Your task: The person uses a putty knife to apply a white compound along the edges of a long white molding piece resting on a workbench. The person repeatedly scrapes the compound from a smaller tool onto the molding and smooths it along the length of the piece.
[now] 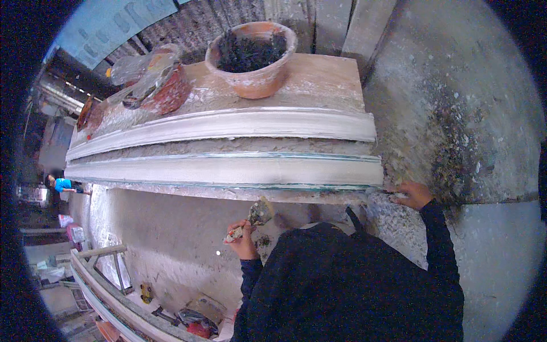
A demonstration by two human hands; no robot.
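Note:
My left hand (pixel 245 242) is closed around the crusted handle of a putty knife (pixel 261 211). Its wide, plaster-smeared blade points up toward the bench edge. At the right end of the near white plaster moulding (pixel 228 171), my right hand (pixel 415 195) has its fingers pinched together low beside the moulding's end. Something thin and dark seems to lie at those fingertips, too small to name. Thin green lines run along both edges of the near moulding. Behind it, parallel, lies a second long white moulding (pixel 228 126).
Both mouldings lie on a plaster-spattered bench (pixel 336 80). On it stand an orange basin (pixel 268 82) with dark contents and a red bucket (pixel 171 94). A stained wall (pixel 410 114) rises at the right. Far left, a person in blue (pixel 61 184) stands near a wooden frame (pixel 108 279).

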